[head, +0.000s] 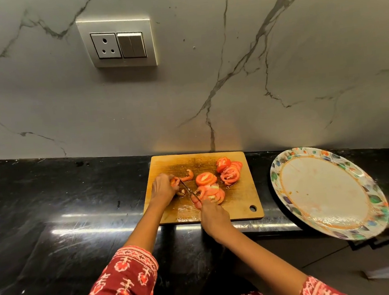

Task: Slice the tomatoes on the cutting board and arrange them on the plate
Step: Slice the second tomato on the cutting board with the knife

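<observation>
Nearest the camera, two forearms in red patterned sleeves (121,285) reach out over the glossy black stone counter (53,206). The right hand (215,218), at the board's 6 o'clock edge, is curled round the handle of a thin-bladed kitchen knife (189,190), whose blade angles toward 10 o'clock. There the left hand (163,189) pinches the last small end of a red tomato (174,181), fingers tucked, apparently to steady the piece while staying out of the blade's way. Both work on the rectangular wooden cutting board (245,204), wet with juice. Finished round tomato slices (207,178) lie at its middle, with a second overlapping row (229,171) toward 2 o'clock, seemingly pushed aside to keep the cutting spot free. At 3 o'clock of the board, well apart from it, waits the round floral-rimmed plate (284,163), holding no slices yet. Behind, on the grey veined marble wall, sits a white socket-and-switch panel (118,43).
</observation>
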Demonstrator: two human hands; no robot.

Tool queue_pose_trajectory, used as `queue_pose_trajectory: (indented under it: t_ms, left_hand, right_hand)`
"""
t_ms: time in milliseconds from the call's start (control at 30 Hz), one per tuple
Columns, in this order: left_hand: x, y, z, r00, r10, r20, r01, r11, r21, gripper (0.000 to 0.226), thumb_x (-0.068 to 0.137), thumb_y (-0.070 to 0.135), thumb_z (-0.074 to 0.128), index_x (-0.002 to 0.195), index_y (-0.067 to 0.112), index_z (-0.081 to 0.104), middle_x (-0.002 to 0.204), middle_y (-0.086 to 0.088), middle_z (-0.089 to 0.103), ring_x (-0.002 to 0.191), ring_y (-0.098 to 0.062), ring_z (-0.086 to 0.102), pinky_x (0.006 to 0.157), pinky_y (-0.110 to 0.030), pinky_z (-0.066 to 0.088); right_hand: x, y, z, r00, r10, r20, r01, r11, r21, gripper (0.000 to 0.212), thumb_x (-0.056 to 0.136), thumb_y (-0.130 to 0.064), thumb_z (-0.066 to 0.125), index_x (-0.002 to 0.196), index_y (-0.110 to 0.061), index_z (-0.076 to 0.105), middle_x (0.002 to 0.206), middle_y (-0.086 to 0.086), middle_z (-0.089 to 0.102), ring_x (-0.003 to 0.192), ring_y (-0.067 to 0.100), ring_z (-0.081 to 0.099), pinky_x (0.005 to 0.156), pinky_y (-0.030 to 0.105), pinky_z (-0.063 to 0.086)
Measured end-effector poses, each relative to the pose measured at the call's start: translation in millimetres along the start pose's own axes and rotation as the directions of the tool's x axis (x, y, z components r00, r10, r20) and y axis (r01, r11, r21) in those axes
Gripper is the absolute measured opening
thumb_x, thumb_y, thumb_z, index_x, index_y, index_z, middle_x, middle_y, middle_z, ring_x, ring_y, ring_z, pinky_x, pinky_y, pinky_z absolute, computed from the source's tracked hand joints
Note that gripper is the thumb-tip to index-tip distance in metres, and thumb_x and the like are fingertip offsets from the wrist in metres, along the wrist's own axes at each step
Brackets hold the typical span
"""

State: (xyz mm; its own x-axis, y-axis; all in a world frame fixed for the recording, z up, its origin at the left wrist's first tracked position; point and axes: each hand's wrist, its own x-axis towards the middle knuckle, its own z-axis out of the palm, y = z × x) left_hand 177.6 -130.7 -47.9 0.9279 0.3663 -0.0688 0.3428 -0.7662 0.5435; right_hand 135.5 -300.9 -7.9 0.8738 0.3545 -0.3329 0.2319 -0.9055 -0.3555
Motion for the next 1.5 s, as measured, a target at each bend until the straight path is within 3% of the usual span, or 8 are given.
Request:
queue_pose_trajectory:
  t_ms: [267,433,533,633,833,1200,1333,1500]
  left_hand:
    - [-6.1,3.6,-4.3,0.998,-0.014,0.055,0.016,1.0,-0.025,0.059,0.073,0.026,0.077,0.124,0.008,0.054,0.115,-0.014,0.059,0.106,-0.027,0.056,0.086,-0.035,0.045]
    - [-5.8,21.6,1.4,0.994,0.038,0.102,-0.005,0.953,-0.302,0.114,0.071,0.009,0.077,0.147,0.015,-0.007,0.113,-0.011,0.051,0.09,-0.024,0.06,0.082,-0.034,0.052]
    - [-7.5,26.6,8.5,0.995,0.064,0.082,-0.031,0.933,-0.358,0.111,0.072,0.006,0.076,0.147,0.017,-0.004,0.128,-0.013,0.048,0.104,-0.024,0.059,0.088,-0.037,0.052]
    - [-11.0,16.8,8.2,1.0,-0.013,0.01,0.015,0.954,-0.299,0.113,0.066,0.023,0.082,0.148,0.015,0.004,0.135,-0.015,0.041,0.121,-0.028,0.044,0.098,-0.044,0.044]
    - [-24.1,25.0,12.3,0.978,0.058,0.202,-0.051,0.998,-0.035,0.124,0.061,0.035,0.083,0.148,0.016,-0.004,0.152,-0.013,0.017,0.138,-0.031,0.014,0.112,-0.041,0.019]
    - [-8.9,40.5,20.1,0.997,0.074,0.037,-0.069,0.989,-0.131,0.087,0.075,0.019,0.074,0.144,0.009,0.023,0.137,-0.016,0.043,0.125,-0.033,0.038,0.103,-0.042,0.032]
    - [-16.7,41.0,21.9,0.99,0.104,0.093,-0.095,0.991,-0.097,0.077,0.085,0.018,0.064,0.146,0.01,0.019,0.15,-0.015,0.026,0.136,-0.034,0.023,0.112,-0.044,0.024]
    - [-36.5,52.3,31.7,0.989,0.126,0.072,-0.124,0.991,-0.041,0.096,0.077,0.035,0.071,0.148,0.017,0.009,0.154,-0.012,0.012,0.141,-0.03,0.012,0.114,-0.041,0.017]
  right_hand:
    - [13.6,-7.4,-1.8,0.999,0.027,-0.047,-0.02,0.99,0.141,0.029,0.096,-0.005,0.035,0.122,-0.001,0.046,0.118,0.018,0.058,0.11,0.035,0.055,0.08,0.036,0.042]
    - [13.5,21.8,-17.8,0.977,-0.016,-0.211,0.061,0.977,0.205,0.028,0.099,-0.017,0.032,0.118,-0.004,0.047,0.109,0.019,0.06,0.102,0.037,0.057,0.071,0.035,0.039]
    - [10.7,53.3,-23.1,0.954,0.051,-0.294,0.01,0.979,0.204,0.03,0.101,-0.022,0.028,0.114,-0.003,0.047,0.1,0.021,0.063,0.095,0.039,0.061,0.07,0.038,0.043]
    - [3.7,85.9,-28.6,0.937,0.174,-0.304,-0.124,0.977,0.175,0.031,0.101,-0.022,0.028,0.118,-0.002,0.046,0.106,0.022,0.062,0.101,0.039,0.059,0.075,0.039,0.042]
    - [7.6,107.5,-30.6,0.916,0.35,-0.194,-0.323,0.933,0.158,0.029,0.099,-0.015,0.031,0.12,0.0,0.046,0.119,0.02,0.058,0.112,0.036,0.055,0.085,0.039,0.044]
    - [25.6,84.9,-38.5,0.94,0.287,-0.184,-0.261,0.953,0.151,0.031,0.096,-0.006,0.029,0.122,-0.002,0.045,0.122,0.018,0.057,0.115,0.035,0.054,0.089,0.039,0.043]
    - [30.8,94.2,-45.2,0.931,0.311,-0.194,-0.296,0.95,0.101,0.033,0.097,-0.006,0.03,0.126,-0.001,0.044,0.124,0.017,0.057,0.116,0.034,0.054,0.09,0.04,0.044]
    - [29.7,82.1,-45.1,0.94,0.272,-0.205,-0.252,0.96,0.119,0.028,0.096,-0.008,0.034,0.119,-0.003,0.05,0.122,0.014,0.058,0.115,0.032,0.055,0.09,0.038,0.044]
